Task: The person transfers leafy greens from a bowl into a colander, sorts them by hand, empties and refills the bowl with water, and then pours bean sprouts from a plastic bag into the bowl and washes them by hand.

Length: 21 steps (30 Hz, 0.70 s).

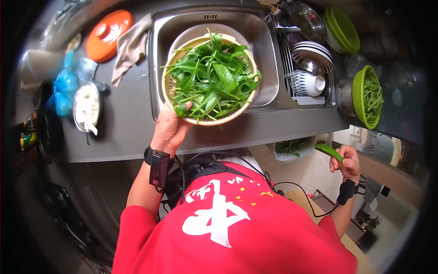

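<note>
My left hand (pixel 169 128) grips the near-left rim of a cream colander (pixel 214 123), its thumb over the edge by a leaf. Long green leafy vegetables (pixel 218 77) heap up inside the colander, which is over the sink (pixel 270 73). Behind and below it shows part of a pale round basin (pixel 185 37). Out to the right, past the counter's front edge, my right hand (pixel 347 163) pinches one long green leaf (pixel 328 150). Left of that leaf, lower down, a clear plastic bag or bin (pixel 287 156) contains more leaves.
Bowls (pixel 310 84) and plates stand in a rack right of the sink. A green basket (pixel 362 98) of cut green beans sits at the counter's right end. Leftward are an orange lid (pixel 107 34), a cloth (pixel 131 51), a blue bag (pixel 64 93) and a metal dish (pixel 81 121) with white food.
</note>
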Each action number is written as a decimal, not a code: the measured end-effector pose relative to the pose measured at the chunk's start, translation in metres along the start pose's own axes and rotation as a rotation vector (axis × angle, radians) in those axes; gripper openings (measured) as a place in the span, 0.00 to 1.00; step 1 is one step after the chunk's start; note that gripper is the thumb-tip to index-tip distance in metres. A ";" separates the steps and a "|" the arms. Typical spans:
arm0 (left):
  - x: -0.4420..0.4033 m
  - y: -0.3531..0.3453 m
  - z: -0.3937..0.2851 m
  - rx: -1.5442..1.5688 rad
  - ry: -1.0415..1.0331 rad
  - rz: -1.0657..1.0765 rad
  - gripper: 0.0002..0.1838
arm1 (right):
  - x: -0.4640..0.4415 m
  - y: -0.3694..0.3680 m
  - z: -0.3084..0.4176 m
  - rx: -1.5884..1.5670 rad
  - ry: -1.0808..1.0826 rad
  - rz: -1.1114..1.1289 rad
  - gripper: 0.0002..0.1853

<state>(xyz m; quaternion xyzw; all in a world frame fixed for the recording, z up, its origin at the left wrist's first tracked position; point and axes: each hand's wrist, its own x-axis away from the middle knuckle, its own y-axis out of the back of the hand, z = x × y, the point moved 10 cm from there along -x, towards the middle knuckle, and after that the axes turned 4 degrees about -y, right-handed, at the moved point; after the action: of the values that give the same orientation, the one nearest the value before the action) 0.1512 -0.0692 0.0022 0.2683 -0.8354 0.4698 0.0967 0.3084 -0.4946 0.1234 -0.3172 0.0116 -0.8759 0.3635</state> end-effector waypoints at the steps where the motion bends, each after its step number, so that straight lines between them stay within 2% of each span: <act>1: 0.000 -0.002 0.001 0.002 0.009 0.006 0.30 | 0.009 0.011 -0.011 -0.010 -0.051 -0.001 0.15; 6: 0.001 -0.004 0.007 0.011 0.059 0.015 0.31 | 0.015 0.055 -0.073 0.033 -0.207 -0.181 0.10; 9: 0.004 -0.009 0.006 0.003 0.039 0.035 0.31 | 0.002 0.096 -0.131 0.399 -0.475 -0.438 0.08; 12: 0.009 -0.004 0.003 0.000 0.026 -0.006 0.31 | -0.023 0.058 -0.083 1.558 0.007 -0.502 0.07; 15: 0.014 -0.002 0.002 -0.023 -0.002 -0.028 0.32 | -0.057 -0.033 0.004 1.297 0.375 -0.603 0.05; 17: 0.015 -0.006 -0.001 -0.040 -0.043 -0.009 0.34 | -0.074 -0.096 0.048 1.020 0.559 -0.575 0.03; 21: 0.021 -0.013 -0.005 -0.049 -0.063 0.007 0.34 | -0.121 -0.194 0.075 0.821 0.638 -0.285 0.04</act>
<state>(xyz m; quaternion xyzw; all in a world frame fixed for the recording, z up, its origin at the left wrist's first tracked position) 0.1398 -0.0781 0.0233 0.2775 -0.8502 0.4410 0.0751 0.2935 -0.2585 0.1660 0.1345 -0.2653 -0.9018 0.3134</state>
